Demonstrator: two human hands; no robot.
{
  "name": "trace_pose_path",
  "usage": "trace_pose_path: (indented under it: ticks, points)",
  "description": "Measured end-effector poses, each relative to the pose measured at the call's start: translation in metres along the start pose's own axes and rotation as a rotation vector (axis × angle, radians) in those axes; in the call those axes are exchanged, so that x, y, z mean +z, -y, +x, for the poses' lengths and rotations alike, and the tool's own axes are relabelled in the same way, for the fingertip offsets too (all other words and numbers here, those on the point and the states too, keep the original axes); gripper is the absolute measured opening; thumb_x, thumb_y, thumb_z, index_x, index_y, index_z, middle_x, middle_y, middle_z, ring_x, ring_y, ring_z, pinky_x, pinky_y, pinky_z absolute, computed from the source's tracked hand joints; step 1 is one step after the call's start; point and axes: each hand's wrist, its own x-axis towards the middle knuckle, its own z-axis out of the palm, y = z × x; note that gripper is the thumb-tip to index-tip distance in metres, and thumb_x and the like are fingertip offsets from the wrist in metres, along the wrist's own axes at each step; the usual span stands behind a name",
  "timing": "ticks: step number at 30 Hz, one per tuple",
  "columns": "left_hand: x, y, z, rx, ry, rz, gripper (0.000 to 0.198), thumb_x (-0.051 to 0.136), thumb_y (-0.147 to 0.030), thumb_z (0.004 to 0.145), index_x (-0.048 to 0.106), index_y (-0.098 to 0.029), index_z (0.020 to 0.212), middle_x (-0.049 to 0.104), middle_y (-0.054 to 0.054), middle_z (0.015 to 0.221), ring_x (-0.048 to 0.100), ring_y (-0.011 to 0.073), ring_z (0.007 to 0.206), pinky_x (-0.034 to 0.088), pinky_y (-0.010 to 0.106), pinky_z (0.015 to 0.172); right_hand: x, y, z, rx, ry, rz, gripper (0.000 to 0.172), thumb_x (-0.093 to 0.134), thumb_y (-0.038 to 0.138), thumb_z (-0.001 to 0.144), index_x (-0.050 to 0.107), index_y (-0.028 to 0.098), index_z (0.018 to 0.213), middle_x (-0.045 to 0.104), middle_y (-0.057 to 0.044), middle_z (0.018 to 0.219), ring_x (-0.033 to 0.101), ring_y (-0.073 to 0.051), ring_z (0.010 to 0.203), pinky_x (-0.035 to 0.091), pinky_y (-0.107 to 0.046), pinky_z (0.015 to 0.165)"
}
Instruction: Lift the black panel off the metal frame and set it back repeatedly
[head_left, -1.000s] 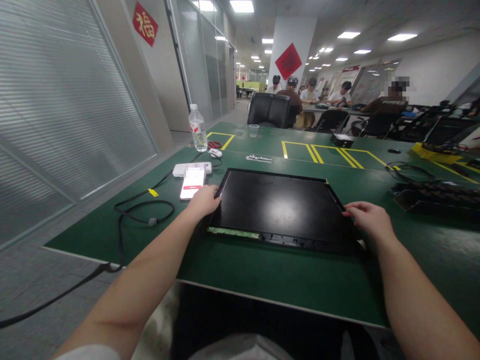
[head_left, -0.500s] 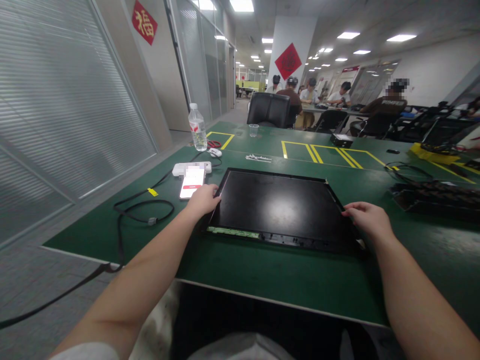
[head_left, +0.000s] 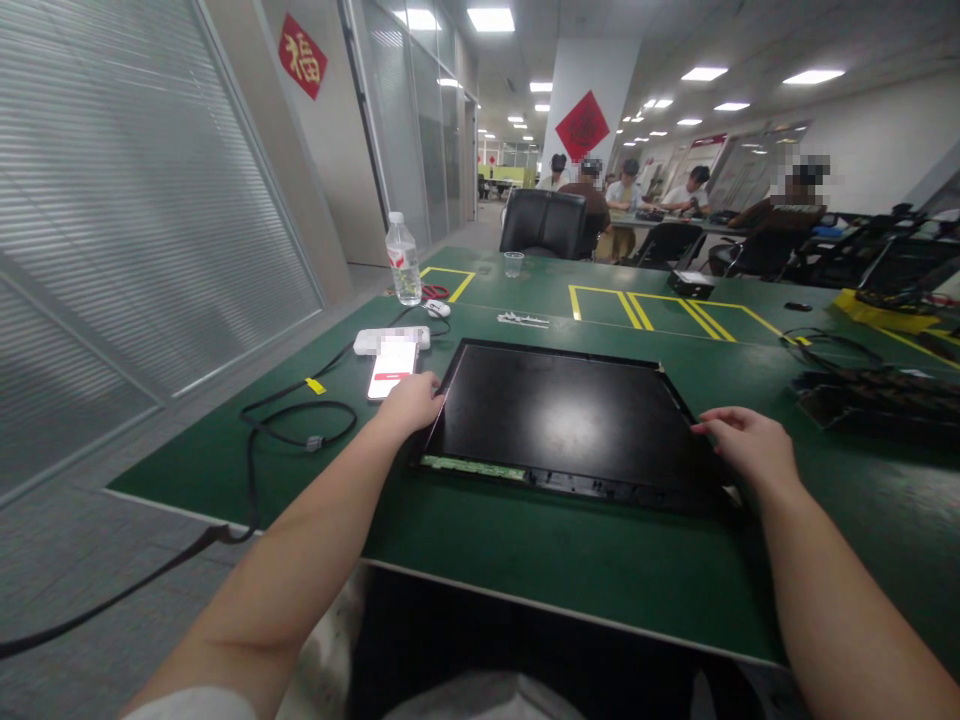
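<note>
A black display panel (head_left: 559, 415) lies flat on the green table (head_left: 570, 560) in front of me, with a bright reflection in its middle. Along its near edge runs a narrow green circuit board (head_left: 472, 467). My left hand (head_left: 411, 402) is closed on the panel's left edge, its fingertips partly hidden. On the opposite side my right hand (head_left: 746, 442) pinches the right edge between thumb and fingers. Just beyond my left hand lies a phone (head_left: 391, 368) with a lit screen.
A water bottle (head_left: 404, 262), red-handled scissors (head_left: 435, 292), a white mouse (head_left: 436, 309) and a white bar-shaped device (head_left: 367, 341) stand at the back left. A black cable (head_left: 300, 410) loops on the left. Dark parts (head_left: 885, 400) lie right. Several people sit at far tables.
The whole scene has shifted slightly right and down in view. Both hands remain at the panel's side edges, and the panel keeps its place on the table.
</note>
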Motion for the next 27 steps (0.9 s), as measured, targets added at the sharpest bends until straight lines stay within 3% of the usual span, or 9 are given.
trace_pose_path:
  ticks: [6, 12, 16, 23, 27]
  points:
    - [-0.004, -0.003, -0.004, -0.019, 0.038, 0.067, 0.026, 0.056, -0.031, 0.091, 0.072, -0.014, 0.104, 0.076, 0.017, 0.102, 0.071, 0.0326, 0.1, 0.051, 0.036, 0.079, -0.002, -0.007, 0.008, -0.002, -0.059, -0.154, 0.019, 0.064, 0.03, 0.071, 0.073, 0.024, 0.085, 0.075, -0.006, 0.084, 0.066, -0.023, 0.074, 0.048, -0.034, 0.068]
    - [-0.006, -0.006, -0.004, -0.009, 0.081, 0.131, 0.027, 0.049, -0.03, 0.094, 0.072, -0.016, 0.096, 0.076, 0.018, 0.097, 0.072, 0.0322, 0.097, 0.05, 0.034, 0.077, 0.004, -0.016, 0.019, 0.021, 0.072, -0.286, 0.019, 0.07, 0.033, 0.068, 0.074, 0.022, 0.083, 0.071, -0.007, 0.076, 0.066, -0.026, 0.071, 0.049, -0.036, 0.066]
    - [-0.003, -0.003, 0.0, 0.026, 0.105, 0.144, 0.027, 0.046, -0.028, 0.095, 0.07, -0.016, 0.096, 0.076, 0.018, 0.101, 0.071, 0.0317, 0.097, 0.049, 0.034, 0.077, 0.007, -0.018, 0.018, 0.001, 0.065, -0.298, 0.02, 0.07, 0.028, 0.068, 0.075, 0.021, 0.087, 0.073, -0.008, 0.078, 0.068, -0.025, 0.074, 0.05, -0.036, 0.069]
    - [0.0, 0.007, 0.006, 0.081, 0.101, 0.096, 0.02, 0.048, -0.027, 0.094, 0.065, -0.02, 0.087, 0.074, 0.013, 0.095, 0.069, 0.0281, 0.091, 0.046, 0.031, 0.075, 0.007, -0.019, 0.019, -0.024, 0.073, -0.313, 0.021, 0.069, 0.026, 0.071, 0.075, 0.021, 0.091, 0.074, -0.009, 0.084, 0.068, -0.025, 0.078, 0.049, -0.035, 0.069]
    - [-0.004, 0.007, 0.004, 0.057, 0.085, -0.017, 0.019, 0.05, -0.027, 0.094, 0.058, -0.022, 0.078, 0.07, 0.007, 0.082, 0.066, 0.0251, 0.081, 0.042, 0.03, 0.067, 0.009, -0.025, 0.021, -0.048, 0.062, -0.324, 0.02, 0.069, 0.026, 0.071, 0.074, 0.021, 0.09, 0.074, -0.009, 0.087, 0.069, -0.025, 0.079, 0.049, -0.034, 0.068]
